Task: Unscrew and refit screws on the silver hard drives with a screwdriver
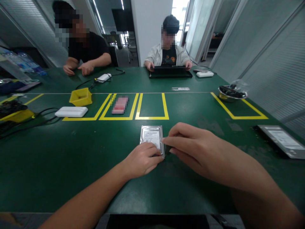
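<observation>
On the green table [71, 165], a yellow bin [81, 97] stands near a white power bank [71, 111]. To the right of the bin, a pink phone [120, 105] lies inside a yellow tape outline [115, 119]. At the far right, a metal bowl [232, 94] holds dark items. Across the table sit two persons; the one in the light jacket [152, 57] holds a black flat object [170, 72].
</observation>
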The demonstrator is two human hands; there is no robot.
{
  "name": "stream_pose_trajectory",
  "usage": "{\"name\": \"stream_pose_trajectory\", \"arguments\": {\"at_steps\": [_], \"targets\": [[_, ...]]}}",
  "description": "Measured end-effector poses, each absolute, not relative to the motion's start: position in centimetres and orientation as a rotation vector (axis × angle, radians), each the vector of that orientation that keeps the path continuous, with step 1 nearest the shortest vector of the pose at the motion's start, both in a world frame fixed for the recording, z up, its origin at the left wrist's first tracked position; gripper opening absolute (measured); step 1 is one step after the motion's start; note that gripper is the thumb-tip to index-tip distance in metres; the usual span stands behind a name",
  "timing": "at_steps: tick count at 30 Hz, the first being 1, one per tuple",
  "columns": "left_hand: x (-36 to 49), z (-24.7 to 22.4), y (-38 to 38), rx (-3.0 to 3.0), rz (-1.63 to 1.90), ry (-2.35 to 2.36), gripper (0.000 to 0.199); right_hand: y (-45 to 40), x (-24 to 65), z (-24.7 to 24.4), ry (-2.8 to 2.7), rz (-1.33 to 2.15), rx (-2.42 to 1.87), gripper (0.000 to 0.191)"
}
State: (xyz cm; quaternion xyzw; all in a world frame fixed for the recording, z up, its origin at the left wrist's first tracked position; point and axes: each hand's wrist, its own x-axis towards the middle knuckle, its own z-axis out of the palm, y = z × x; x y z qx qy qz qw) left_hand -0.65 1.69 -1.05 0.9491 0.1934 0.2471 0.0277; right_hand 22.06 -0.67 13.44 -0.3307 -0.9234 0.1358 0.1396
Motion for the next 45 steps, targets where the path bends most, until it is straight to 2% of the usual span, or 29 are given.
{"name": "stream_pose_trajectory", "arguments": {"at_steps": [6, 12, 15, 27, 37, 45], "targets": [[-0.67, -1.27, 1.66, 2.928, 0.748, 0.62, 0.019, -0.48, 21.75, 13.06, -2.63, 0.357, -0.967, 0.016], [-0.67, -1.21, 1.6, 2.935, 0.69, 0.622, 0.018, 0.0, 21.52, 12.66, -2.614, 0.082, -1.017, 0.011], [-0.66, -1.15, 1.59, 2.933, 0.689, 0.612, 0.018, 0.1, 21.51, 12.65, -2.605, 0.049, -1.012, 0.009], [-0.54, -1.19, 1.59, 2.916, 0.737, 0.614, 0.017, -0.24, 21.83, 12.92, -2.625, 0.291, -0.971, 0.014], [-0.58, -1.19, 1.6, 2.926, 0.719, 0.622, 0.018, -0.05, 21.69, 13.09, -2.651, 0.234, -0.913, 0.02], [-0.56, -1.16, 1.59, 2.945, 0.716, 0.621, 0.019, -0.23, 21.7, 12.98, -2.597, 0.297, -0.993, 0.015]]}}
